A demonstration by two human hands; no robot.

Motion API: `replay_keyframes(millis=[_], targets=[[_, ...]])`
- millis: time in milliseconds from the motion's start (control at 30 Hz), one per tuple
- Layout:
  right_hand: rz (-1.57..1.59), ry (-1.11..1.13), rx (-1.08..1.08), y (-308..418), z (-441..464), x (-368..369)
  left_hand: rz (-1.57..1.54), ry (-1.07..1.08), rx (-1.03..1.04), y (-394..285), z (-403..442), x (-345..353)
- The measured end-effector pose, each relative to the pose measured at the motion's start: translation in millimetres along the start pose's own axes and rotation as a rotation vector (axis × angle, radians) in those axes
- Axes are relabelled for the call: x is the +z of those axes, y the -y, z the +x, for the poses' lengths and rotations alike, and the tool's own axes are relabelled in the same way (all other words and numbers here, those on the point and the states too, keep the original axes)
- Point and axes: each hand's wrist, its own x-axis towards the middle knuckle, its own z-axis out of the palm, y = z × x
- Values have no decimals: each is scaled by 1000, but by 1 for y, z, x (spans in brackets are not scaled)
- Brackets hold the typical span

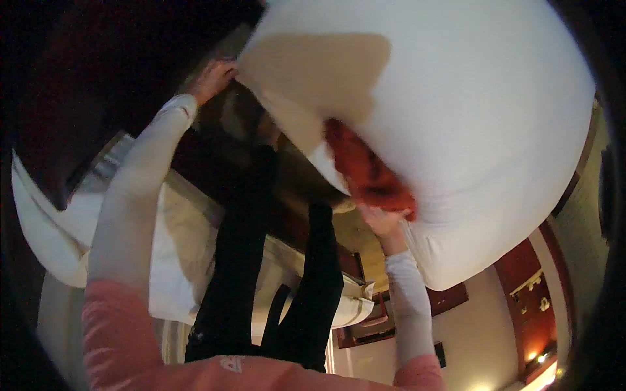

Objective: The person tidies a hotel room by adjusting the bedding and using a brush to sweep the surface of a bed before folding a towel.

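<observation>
A large white sheet [482, 130] covers a mattress-like surface at the upper right. At its left corner, my left hand [214, 81] has its fingers closed on the edge of the sheet. My right hand [383, 220] is at the lower edge of the white surface, closed around a red cloth [372, 171]. Dark patches show on the cloth, which is blurred and lies against the sheet. Some of the right fingers are hidden behind it. A tan shadow falls across the sheet between the hands.
Below me are my legs in black trousers [238, 260]. Behind them stands another white-covered surface [179, 254]. Dark red furniture [531, 300] with small lights is at the lower right. The upper left is very dark.
</observation>
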Motion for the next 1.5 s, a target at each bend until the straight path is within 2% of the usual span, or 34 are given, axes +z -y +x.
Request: replay_keyframes(millis=[33,100,200,267,333,367,433,500,533,567,600,633,667,700,833,900,933,1033,1100,1167,1233,1267,1333,1367,1400,1433,1467,1500], targets=[[-61,-274,-193,-44,2,67,-87,11,-47,2,5,-1],[-243,-240,-108,-64,25,94,-255,40,-159,-5,5,0],[-194,21,73,-105,28,152,111,94,-267,-24,13,14],[-88,55,126,-107,2,173,-140,-70,-319,-27,20,18],[32,61,183,-91,-17,189,-21,-159,-369,-24,18,10],[93,67,204,-83,-28,190,219,-176,-401,-21,-3,18],[-14,-21,59,-23,-78,157,163,-175,-382,16,-59,47],[134,-308,-103,15,-126,68,-259,31,-795,-115,-56,40],[39,-402,-185,20,-146,36,-491,128,-945,-179,-53,42],[-28,-495,-245,14,-154,14,-724,191,-1033,-231,-49,47],[-100,-594,-297,9,-163,-7,-940,242,-1010,-254,-45,57],[-173,-734,-252,0,-163,-14,-1151,303,-999,-278,-42,67],[-255,-871,-208,-14,-153,-11,-1344,225,-1062,-302,-28,82],[-254,-832,-154,-39,-140,1,-1538,141,-1124,-320,-11,95],[-92,-561,215,-157,-104,125,-1652,-21,-939,-349,30,133],[-20,-442,394,-183,-99,188,-1699,-66,-858,-348,21,134],[6,-408,454,-193,-97,211,-1681,-152,-917,-368,23,130],[98,-332,561,-197,-93,269,-1534,-197,-993,-389,22,123],[117,-322,545,-183,-106,296,-1587,-175,-928,-372,20,137],[60,-315,337,-142,-149,266,-1610,-151,-922,-365,14,147],[-24,-307,68,-89,-208,194,-1421,-131,-1072,-371,-6,162],[-19,-374,-49,-74,-232,150,-1321,-127,-1141,-381,-17,165],[-22,-634,-194,-70,-268,102,-958,268,-1010,-422,-35,167],[-8,-642,-194,-78,-274,92,-775,449,-926,-435,-37,168],[7,-651,-193,-86,-280,82,-479,530,-637,-448,-29,168],[63,-514,-114,-110,-281,75,-183,595,-344,-460,-19,169],[-97,-596,-202,-159,-278,96,113,643,-49,-466,-9,170],[-263,-693,-276,-207,-276,117,189,750,-32,-465,0,178]])
